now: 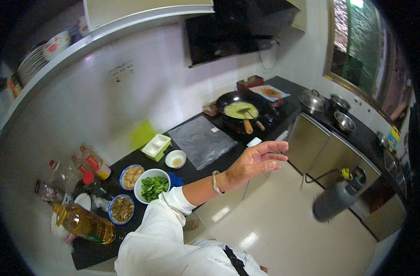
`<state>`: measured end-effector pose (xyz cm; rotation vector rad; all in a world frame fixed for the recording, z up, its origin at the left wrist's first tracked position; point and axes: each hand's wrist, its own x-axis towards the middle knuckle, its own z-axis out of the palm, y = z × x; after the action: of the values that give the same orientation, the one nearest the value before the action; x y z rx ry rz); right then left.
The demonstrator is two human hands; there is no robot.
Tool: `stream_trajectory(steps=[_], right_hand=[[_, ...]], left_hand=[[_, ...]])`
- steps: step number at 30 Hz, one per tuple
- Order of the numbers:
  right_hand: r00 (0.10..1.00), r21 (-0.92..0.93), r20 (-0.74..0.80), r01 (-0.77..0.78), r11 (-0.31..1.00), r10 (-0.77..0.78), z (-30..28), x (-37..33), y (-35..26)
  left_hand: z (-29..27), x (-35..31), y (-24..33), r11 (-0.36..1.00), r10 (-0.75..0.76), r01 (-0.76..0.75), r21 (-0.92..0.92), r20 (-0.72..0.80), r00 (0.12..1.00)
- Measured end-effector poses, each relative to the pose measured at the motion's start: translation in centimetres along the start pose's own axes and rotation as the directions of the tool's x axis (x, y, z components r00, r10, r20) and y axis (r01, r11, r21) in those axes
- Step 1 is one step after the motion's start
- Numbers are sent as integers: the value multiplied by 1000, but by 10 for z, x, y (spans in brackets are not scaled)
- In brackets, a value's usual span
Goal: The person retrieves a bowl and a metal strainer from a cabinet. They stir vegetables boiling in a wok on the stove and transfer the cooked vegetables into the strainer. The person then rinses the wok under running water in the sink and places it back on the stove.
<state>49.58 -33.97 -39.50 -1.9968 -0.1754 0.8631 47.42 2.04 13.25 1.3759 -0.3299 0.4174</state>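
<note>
My left hand (258,161) is held out over the floor just off the counter's front edge, its fingers stretched and apart with nothing in them. A silver bracelet (216,182) circles its wrist, below a rolled white sleeve. Beyond the hand stands a black wok (226,101) on the stove, with yellowish-green food or liquid (235,110) in it. A spatula rests in the wok, its wooden handle (248,126) pointing toward me. No part of my right hand can be made out.
Left counter: chopped greens in a white bowl (138,189), two patterned bowls, a small white bowl (175,159), a green-and-white container (156,147), an oil bottle (88,224). A dark sheet (201,140) lies beside the stove. A gas cylinder (334,201) stands on the floor at right.
</note>
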Motion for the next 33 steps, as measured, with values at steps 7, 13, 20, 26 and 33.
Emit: stream_trajectory(steps=[7, 13, 20, 26, 33], right_hand=[[968, -107, 234, 124, 986, -96, 18, 42, -82], [912, -145, 384, 214, 966, -144, 37, 57, -117], [836, -181, 528, 279, 943, -146, 50, 64, -129], [756, -178, 634, 348, 920, -163, 41, 63, -115], [632, -153, 766, 360, 920, -120, 10, 44, -88]], left_hand=[[-24, -32, 52, 962, 160, -99, 256, -232, 959], [-56, -53, 130, 830, 364, -53, 555, -467, 806], [-80, -85, 191, 762, 548, -49, 645, -602, 581], [-61, -126, 221, 659, 631, 171, 732, -662, 404], [-22, -243, 256, 547, 720, 353, 759, -642, 264]])
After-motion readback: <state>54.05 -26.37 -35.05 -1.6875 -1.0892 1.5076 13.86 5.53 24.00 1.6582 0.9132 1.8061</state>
